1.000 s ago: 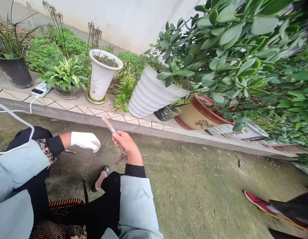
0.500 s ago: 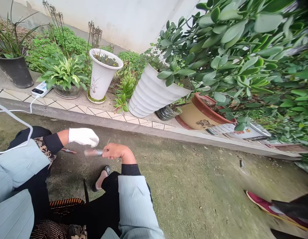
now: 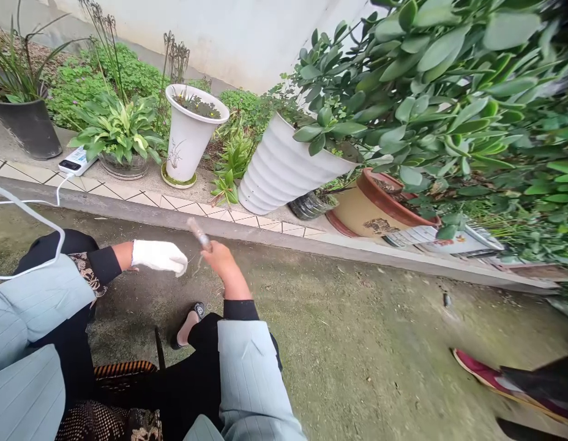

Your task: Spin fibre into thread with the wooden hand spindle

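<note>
My right hand (image 3: 222, 260) is bare and closed around a short stick-like spool (image 3: 199, 233) that points up and away, blurred by motion. A thin thread runs from it toward my left hand (image 3: 159, 256), which wears a white glove and is held in a pinch at the thread's end. Both hands hover above the mossy concrete ground (image 3: 357, 343), in front of my knees. My foot in a black shoe (image 3: 188, 320) shows below them.
A tiled curb (image 3: 141, 202) carries potted plants: a black pot (image 3: 27, 125), a tall white pot (image 3: 188, 136), a ribbed white pot (image 3: 284, 171), a terracotta pot (image 3: 366, 211). A white power bank (image 3: 75, 162) with cable lies on the curb. Another person's red shoe (image 3: 490, 376) is at right.
My right hand swung the spool from upright to lying sideways, then back up and away. The gloved left hand stayed almost in place.
</note>
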A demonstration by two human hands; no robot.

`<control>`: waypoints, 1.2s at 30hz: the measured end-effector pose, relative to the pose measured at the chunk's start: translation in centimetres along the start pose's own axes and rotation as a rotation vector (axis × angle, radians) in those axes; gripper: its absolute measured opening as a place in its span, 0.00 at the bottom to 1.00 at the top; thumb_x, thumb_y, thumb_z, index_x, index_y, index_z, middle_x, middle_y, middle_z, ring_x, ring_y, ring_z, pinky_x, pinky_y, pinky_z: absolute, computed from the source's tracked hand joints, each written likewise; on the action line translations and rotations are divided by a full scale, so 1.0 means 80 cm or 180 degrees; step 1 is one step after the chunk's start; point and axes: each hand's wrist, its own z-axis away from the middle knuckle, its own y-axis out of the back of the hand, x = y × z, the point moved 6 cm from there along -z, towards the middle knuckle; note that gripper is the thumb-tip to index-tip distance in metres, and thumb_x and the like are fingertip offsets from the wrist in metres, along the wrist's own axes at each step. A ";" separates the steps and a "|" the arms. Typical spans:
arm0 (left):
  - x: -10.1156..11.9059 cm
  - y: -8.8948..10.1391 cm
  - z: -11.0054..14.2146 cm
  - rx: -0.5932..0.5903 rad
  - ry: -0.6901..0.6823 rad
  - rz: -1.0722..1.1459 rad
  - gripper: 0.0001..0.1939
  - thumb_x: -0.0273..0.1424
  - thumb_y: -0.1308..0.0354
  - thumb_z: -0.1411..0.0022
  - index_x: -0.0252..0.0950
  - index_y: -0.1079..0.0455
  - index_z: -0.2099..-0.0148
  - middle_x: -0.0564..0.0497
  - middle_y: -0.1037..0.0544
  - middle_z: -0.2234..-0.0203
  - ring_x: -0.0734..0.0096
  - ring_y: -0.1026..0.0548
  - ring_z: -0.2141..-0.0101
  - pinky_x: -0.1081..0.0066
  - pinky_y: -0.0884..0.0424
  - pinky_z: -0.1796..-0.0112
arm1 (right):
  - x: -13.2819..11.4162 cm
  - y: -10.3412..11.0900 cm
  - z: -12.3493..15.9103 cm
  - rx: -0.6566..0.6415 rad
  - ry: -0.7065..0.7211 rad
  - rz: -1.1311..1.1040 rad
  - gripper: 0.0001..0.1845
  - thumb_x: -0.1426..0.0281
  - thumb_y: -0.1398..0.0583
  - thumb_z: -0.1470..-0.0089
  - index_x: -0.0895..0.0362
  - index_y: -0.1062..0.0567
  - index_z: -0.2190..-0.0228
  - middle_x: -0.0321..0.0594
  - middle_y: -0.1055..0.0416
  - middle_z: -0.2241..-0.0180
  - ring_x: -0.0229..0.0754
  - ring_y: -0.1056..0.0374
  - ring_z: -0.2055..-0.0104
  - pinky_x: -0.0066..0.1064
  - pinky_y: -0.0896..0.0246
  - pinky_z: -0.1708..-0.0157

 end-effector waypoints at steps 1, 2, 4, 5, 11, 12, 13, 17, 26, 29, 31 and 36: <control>-0.001 0.004 0.001 0.0070 -0.0024 -0.0164 0.14 0.35 0.52 0.37 0.33 0.31 0.69 0.54 0.28 0.75 0.76 0.36 0.74 0.77 0.40 0.71 | -0.004 -0.018 0.002 -0.0446 0.0068 0.0513 0.04 0.73 0.39 0.53 0.57 0.30 0.72 0.37 0.33 0.75 0.39 0.35 0.71 0.29 0.44 0.71; -0.003 0.009 0.001 0.0175 -0.0039 -0.0306 0.14 0.35 0.52 0.37 0.33 0.32 0.70 0.54 0.29 0.76 0.76 0.36 0.74 0.77 0.40 0.70 | -0.009 -0.037 0.010 -0.1069 0.0239 0.0825 0.05 0.73 0.38 0.54 0.57 0.31 0.74 0.37 0.33 0.76 0.39 0.35 0.72 0.29 0.45 0.71; -0.010 0.019 0.002 0.0374 -0.0056 -0.0384 0.14 0.36 0.51 0.38 0.33 0.32 0.71 0.54 0.29 0.77 0.76 0.36 0.74 0.76 0.40 0.70 | -0.022 -0.063 0.038 -0.2350 0.0738 0.0746 0.07 0.72 0.36 0.55 0.57 0.32 0.77 0.33 0.35 0.79 0.37 0.36 0.75 0.27 0.45 0.73; -0.015 0.024 0.002 0.0480 -0.0052 -0.0264 0.15 0.36 0.51 0.38 0.33 0.33 0.72 0.54 0.29 0.77 0.75 0.36 0.74 0.76 0.40 0.69 | -0.029 -0.063 0.052 -0.2728 0.0995 0.0423 0.08 0.70 0.36 0.55 0.57 0.32 0.76 0.31 0.36 0.79 0.35 0.37 0.76 0.26 0.45 0.74; -0.033 0.034 0.000 0.0938 -0.0043 0.0684 0.14 0.39 0.45 0.43 0.31 0.31 0.66 0.51 0.28 0.75 0.75 0.35 0.75 0.76 0.39 0.73 | -0.036 0.013 0.062 -0.1692 0.1428 -0.1327 0.13 0.64 0.36 0.54 0.58 0.33 0.72 0.30 0.37 0.77 0.31 0.40 0.76 0.24 0.44 0.74; -0.033 0.030 -0.002 0.0882 0.0005 0.0742 0.14 0.39 0.46 0.42 0.31 0.31 0.66 0.51 0.28 0.75 0.76 0.36 0.76 0.76 0.40 0.74 | -0.032 0.020 0.059 -0.1520 0.1382 -0.1482 0.13 0.64 0.36 0.54 0.58 0.33 0.72 0.31 0.37 0.77 0.31 0.40 0.76 0.24 0.44 0.74; -0.032 0.023 -0.004 0.0766 0.0065 0.0759 0.15 0.39 0.47 0.41 0.31 0.31 0.67 0.51 0.29 0.76 0.77 0.37 0.77 0.76 0.41 0.75 | -0.028 0.024 0.054 -0.1360 0.1324 -0.1659 0.14 0.63 0.36 0.54 0.58 0.33 0.71 0.31 0.36 0.77 0.32 0.40 0.76 0.24 0.43 0.74; -0.015 -0.004 -0.010 0.0133 0.0068 0.0188 0.14 0.36 0.51 0.37 0.32 0.29 0.66 0.53 0.28 0.75 0.76 0.36 0.75 0.77 0.40 0.72 | -0.006 0.027 0.025 -0.0480 0.0776 -0.1828 0.12 0.63 0.41 0.48 0.58 0.33 0.65 0.32 0.35 0.77 0.34 0.37 0.76 0.27 0.41 0.73; -0.008 0.011 -0.004 0.0495 -0.0174 -0.1005 0.13 0.33 0.52 0.36 0.35 0.30 0.69 0.54 0.27 0.76 0.75 0.36 0.75 0.76 0.43 0.71 | -0.001 -0.016 0.009 -0.0570 0.0171 0.1282 0.08 0.67 0.39 0.48 0.57 0.26 0.66 0.47 0.25 0.64 0.44 0.30 0.63 0.29 0.45 0.70; -0.012 0.020 -0.002 0.0607 -0.0138 -0.1121 0.14 0.34 0.52 0.36 0.35 0.31 0.70 0.54 0.28 0.76 0.75 0.37 0.75 0.75 0.43 0.71 | -0.014 -0.041 0.034 -0.1701 0.0611 0.1170 0.04 0.70 0.37 0.52 0.57 0.28 0.72 0.39 0.28 0.73 0.39 0.33 0.72 0.28 0.46 0.73; -0.014 0.027 -0.002 0.0692 -0.0149 -0.0791 0.14 0.35 0.52 0.36 0.34 0.31 0.69 0.53 0.27 0.75 0.75 0.35 0.74 0.76 0.41 0.70 | -0.025 -0.042 0.057 -0.2415 0.1001 0.0391 0.06 0.69 0.36 0.53 0.57 0.29 0.73 0.33 0.33 0.78 0.35 0.36 0.76 0.26 0.45 0.75; -0.026 0.038 0.000 0.1052 0.0222 0.0076 0.16 0.38 0.52 0.36 0.32 0.29 0.63 0.53 0.27 0.73 0.76 0.35 0.75 0.77 0.40 0.72 | -0.010 0.053 0.039 -0.0300 0.1244 -0.2194 0.12 0.63 0.41 0.48 0.57 0.32 0.63 0.30 0.36 0.76 0.32 0.41 0.77 0.25 0.42 0.74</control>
